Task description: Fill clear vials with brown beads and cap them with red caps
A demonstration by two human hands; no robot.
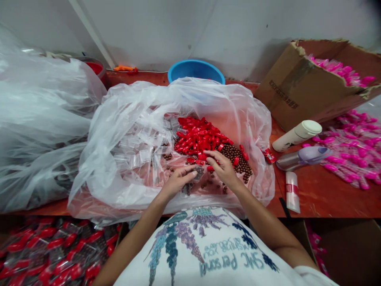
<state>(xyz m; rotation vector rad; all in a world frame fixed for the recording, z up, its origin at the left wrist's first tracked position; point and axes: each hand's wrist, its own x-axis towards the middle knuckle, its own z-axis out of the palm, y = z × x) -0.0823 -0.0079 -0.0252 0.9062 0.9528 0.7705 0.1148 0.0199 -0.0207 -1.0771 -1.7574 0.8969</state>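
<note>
My left hand holds a small clear container with dark brown beads in it, pinched between thumb and fingers. Just to its right, my right hand reaches over the near edge of a pile of red caps; its fingers are curled near a red cap, and whether they grip one is unclear. Brown beads lie heaped right of the red caps, with loose ones scattered nearer me. Clear empty containers are piled on the left. All of this lies inside a spread translucent plastic bag.
A blue basin stands behind the bag. At right are a cardboard box, a white bottle, a purple-lidded bottle and pink-capped items. Large plastic bags bulge at left; red-capped packs lie below.
</note>
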